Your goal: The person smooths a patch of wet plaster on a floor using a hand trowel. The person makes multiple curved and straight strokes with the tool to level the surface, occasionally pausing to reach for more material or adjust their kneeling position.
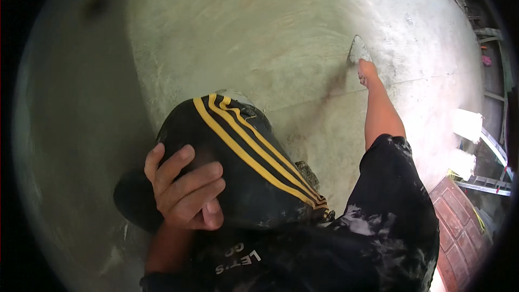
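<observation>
“Well, what do we see nearest us?”

“We see a black shirt (303, 259) with white lettering on the chest and pale smears over its right sleeve (378, 211). Just beyond it is our left hand (186, 189), free, its fingers loosely bent.”

“Is it resting on the knee?”

“We can't tell; it shows in front of the black trousers (232, 194), whose bent leg carries yellow stripes (246, 162) along its side.”

“And our other hand?”

“Our right arm reaches well out ahead. There the right hand (366, 71) is closed on the near end of a pointed trowel (358, 50), with the tip aimed away from us.”

“So does the blade touch the concrete surface (243, 38)?”

“It lies against it or just over it; we can't say which. A dark shadow runs from it back toward the knee, and a thin seam (416, 81) crosses the concrete on our side of the trowel.”

“What do we have off to the right?”

“A reddish-brown panelled board (457, 232), then two bright white blocks (467, 124) near a metal frame (486, 185), and farther off a small pink thing (486, 61).”
</observation>
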The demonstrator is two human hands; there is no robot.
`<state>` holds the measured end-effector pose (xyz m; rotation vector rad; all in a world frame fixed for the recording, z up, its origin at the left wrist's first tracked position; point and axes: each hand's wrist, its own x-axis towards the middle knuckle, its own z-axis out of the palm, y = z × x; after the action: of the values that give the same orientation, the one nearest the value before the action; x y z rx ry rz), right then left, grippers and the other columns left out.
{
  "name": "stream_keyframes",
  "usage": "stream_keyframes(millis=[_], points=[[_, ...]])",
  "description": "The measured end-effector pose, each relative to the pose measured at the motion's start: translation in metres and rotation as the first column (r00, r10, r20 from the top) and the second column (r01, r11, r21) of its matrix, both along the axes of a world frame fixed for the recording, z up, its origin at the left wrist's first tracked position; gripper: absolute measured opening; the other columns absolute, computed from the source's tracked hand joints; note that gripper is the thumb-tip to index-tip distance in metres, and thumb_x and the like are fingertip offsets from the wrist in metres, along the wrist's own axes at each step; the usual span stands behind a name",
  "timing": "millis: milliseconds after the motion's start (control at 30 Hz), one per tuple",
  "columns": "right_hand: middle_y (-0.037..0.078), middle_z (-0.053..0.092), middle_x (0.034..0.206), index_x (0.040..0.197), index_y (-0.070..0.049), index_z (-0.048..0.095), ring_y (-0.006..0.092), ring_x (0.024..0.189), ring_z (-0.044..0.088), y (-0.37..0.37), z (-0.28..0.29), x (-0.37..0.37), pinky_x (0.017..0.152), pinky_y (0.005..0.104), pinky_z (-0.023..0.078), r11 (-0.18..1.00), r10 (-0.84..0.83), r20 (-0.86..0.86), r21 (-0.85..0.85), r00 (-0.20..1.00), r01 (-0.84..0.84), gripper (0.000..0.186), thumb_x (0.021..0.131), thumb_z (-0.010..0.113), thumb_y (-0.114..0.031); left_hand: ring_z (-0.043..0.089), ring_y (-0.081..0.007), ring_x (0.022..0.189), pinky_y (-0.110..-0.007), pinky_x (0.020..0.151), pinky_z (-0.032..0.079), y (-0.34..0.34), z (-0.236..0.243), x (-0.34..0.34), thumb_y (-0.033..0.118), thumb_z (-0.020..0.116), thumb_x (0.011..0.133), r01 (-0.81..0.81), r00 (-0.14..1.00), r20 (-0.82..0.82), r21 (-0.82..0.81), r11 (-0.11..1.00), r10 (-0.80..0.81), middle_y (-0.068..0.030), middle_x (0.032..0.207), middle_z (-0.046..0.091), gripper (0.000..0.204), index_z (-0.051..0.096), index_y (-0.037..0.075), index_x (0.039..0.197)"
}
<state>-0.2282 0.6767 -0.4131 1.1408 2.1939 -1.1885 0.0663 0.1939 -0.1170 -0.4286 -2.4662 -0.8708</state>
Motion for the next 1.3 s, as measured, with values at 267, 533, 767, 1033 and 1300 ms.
stream_keyframes(millis=[267, 533, 767, 1033, 1300], points=[[0.021, 0.071, 0.089, 0.101, 0.007, 0.067, 0.0331, 0.074, 0.069, -0.139, 0.0, -0.063, 0.067, 0.0415, 0.055, 0.706, 0.615, 0.164, 0.32, 0.771, -0.631, 0.032, 0.09, 0.051, -0.02, 0.056, -0.0262, 0.119, -0.053, 0.111, 0.028, -0.009, 0.0, -0.009, 0.027, 0.049, 0.088, 0.001, 0.991, 0.13, -0.023, 1.0, 0.002, 0.0036, 0.099, 0.071, 0.021, 0.068, 0.019, 0.088], [0.022, 0.07, 0.1, 0.106, 0.006, 0.067, 0.0322, 0.083, 0.071, -0.194, 0.001, -0.042, 0.071, 0.0421, 0.058, 0.6, 0.735, 0.224, 0.226, 0.64, -0.768, 0.038, 0.091, 0.056, -0.027, 0.058, -0.0267, 0.118, -0.051, 0.112, 0.028, -0.005, 0.002, -0.015, 0.025, 0.048, 0.088, 0.041, 0.995, 0.094, 0.031, 0.999, -0.043, 0.0022, 0.102, 0.072, 0.022, 0.069, 0.018, 0.094], [0.022, 0.066, 0.116, 0.106, -0.001, 0.069, 0.0363, 0.109, 0.064, -0.305, -0.02, 0.041, 0.093, 0.045, 0.051, 0.289, 0.929, 0.183, 0.189, 0.323, -0.939, 0.031, 0.086, 0.058, -0.022, 0.061, -0.0269, 0.115, -0.05, 0.111, 0.031, -0.004, -0.003, -0.012, 0.021, 0.048, 0.087, 0.001, 1.0, -0.02, 0.034, 0.999, 0.0, 0.0005, 0.103, 0.072, 0.021, 0.067, 0.016, 0.093], [0.024, 0.064, 0.12, 0.119, 0.002, 0.06, 0.0379, 0.112, 0.062, -0.355, 0.023, 0.126, 0.093, 0.0455, 0.051, 0.296, 0.955, -0.006, 0.075, 0.296, -0.952, 0.045, 0.091, 0.055, -0.033, 0.062, -0.0265, 0.11, -0.049, 0.108, 0.034, 0.0, 0.008, 0.001, 0.019, 0.049, 0.086, -0.038, 0.999, -0.02, -0.009, 0.999, 0.038, 0.001, 0.098, 0.072, 0.018, 0.067, 0.015, 0.09], [0.018, 0.061, 0.065, 0.078, 0.007, 0.062, 0.0323, 0.054, 0.062, -0.097, -0.02, 0.016, 0.051, 0.0476, 0.05, 0.903, 0.404, -0.061, 0.188, 0.913, -0.387, 0.057, 0.096, 0.046, -0.045, 0.062, -0.0243, 0.11, -0.049, 0.11, 0.032, -0.004, 0.0, -0.007, 0.024, 0.049, 0.089, -0.002, 1.0, -0.02, 0.028, 1.0, 0.003, 0.0035, 0.096, 0.073, 0.019, 0.066, 0.017, 0.092]])
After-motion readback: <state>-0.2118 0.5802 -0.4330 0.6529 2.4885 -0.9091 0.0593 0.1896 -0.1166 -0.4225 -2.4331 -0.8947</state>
